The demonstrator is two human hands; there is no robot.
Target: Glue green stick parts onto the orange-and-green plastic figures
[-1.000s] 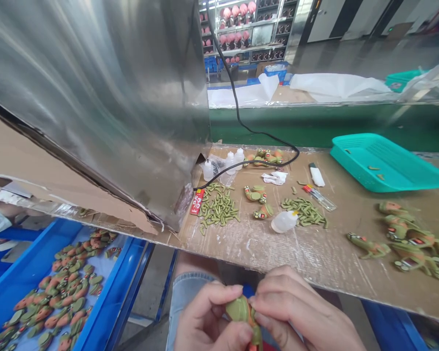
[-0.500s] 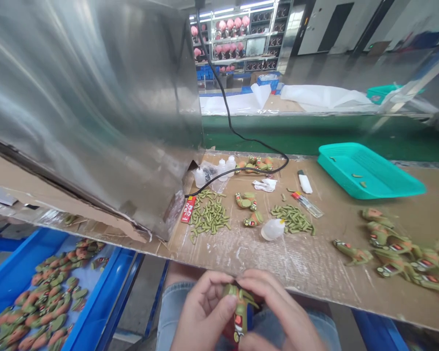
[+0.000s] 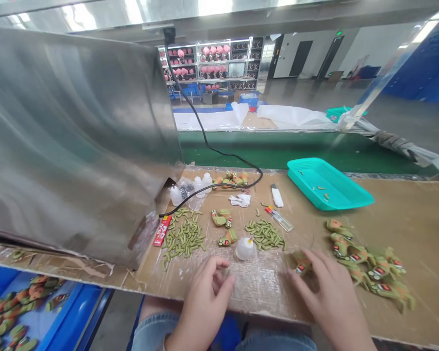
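My left hand (image 3: 209, 297) hovers over the front edge of the cardboard-covered bench, fingers loosely curled, thumb apart, nothing visible between them. Further right, my right hand (image 3: 327, 295) has its thumb and fingertips around a small green-and-orange toy figure (image 3: 300, 265) with a red mouth, low over the cardboard. This figure is slightly blurred and partly hidden by the fingers. Beyond my right hand lies a pile of similar toy figures (image 3: 378, 270). A squat translucent bottle (image 3: 245, 248) with a yellow tip stands between my hands, beside a heap of small green curved pieces (image 3: 265, 235).
Another heap of green pieces (image 3: 185, 234) lies by a red packet (image 3: 163, 230). Behind are more bottles (image 3: 198, 186), a black cable (image 3: 223, 186) and a turquoise tray (image 3: 329, 195). A large metal housing (image 3: 76, 146) blocks the left; a blue bin (image 3: 76, 312) sits below.
My hands have parted from the figure held together over my lap and risen to the bench, the right one going further right. The view has tilted up and shifted right.
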